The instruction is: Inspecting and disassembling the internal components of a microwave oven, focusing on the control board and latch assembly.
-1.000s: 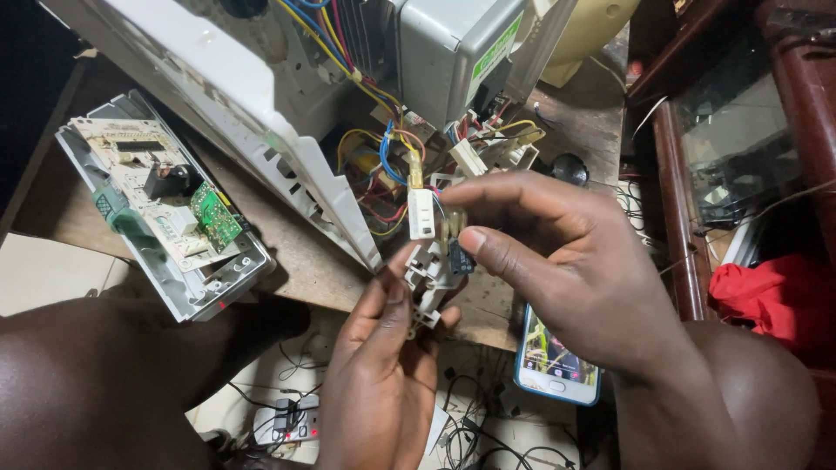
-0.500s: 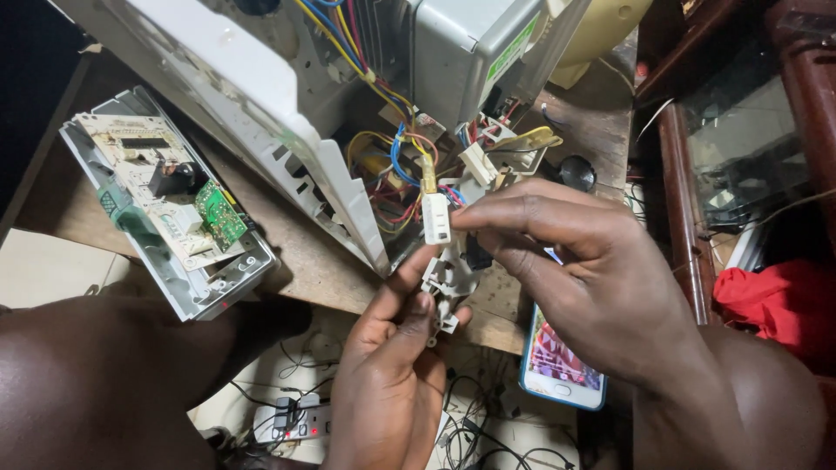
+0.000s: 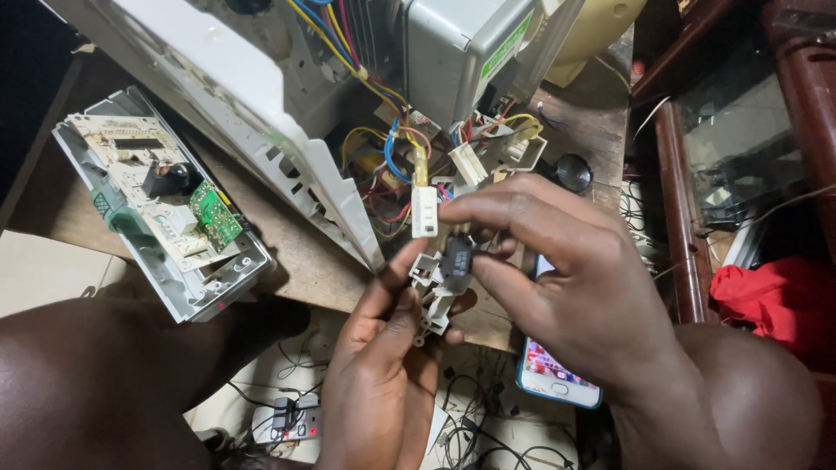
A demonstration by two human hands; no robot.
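Fingers (image 3: 488, 270) of the right hand (image 3: 566, 287) pinch a small black switch block (image 3: 456, 257) seated in a white plastic bracket (image 3: 431, 296), which the left hand (image 3: 383, 365) grips from below. A white wire connector (image 3: 424, 211) hangs just above the bracket. Beyond the bracket stands an opened grey metal appliance (image 3: 453, 52); left of it a circuit panel (image 3: 165, 204) lies on the brown wooden worktop (image 3: 305, 261), and a phone (image 3: 557, 379) lies below it.

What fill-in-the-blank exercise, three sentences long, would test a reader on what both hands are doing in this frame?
1. Both the left hand and the right hand hold a small white plastic bracket with a ____ switch part on it.
2. The white connector just above the bracket hangs from a ____ wire.
3. The circuit board panel on the wooden table carries a small ____ board.

Missing words: black; yellow; green
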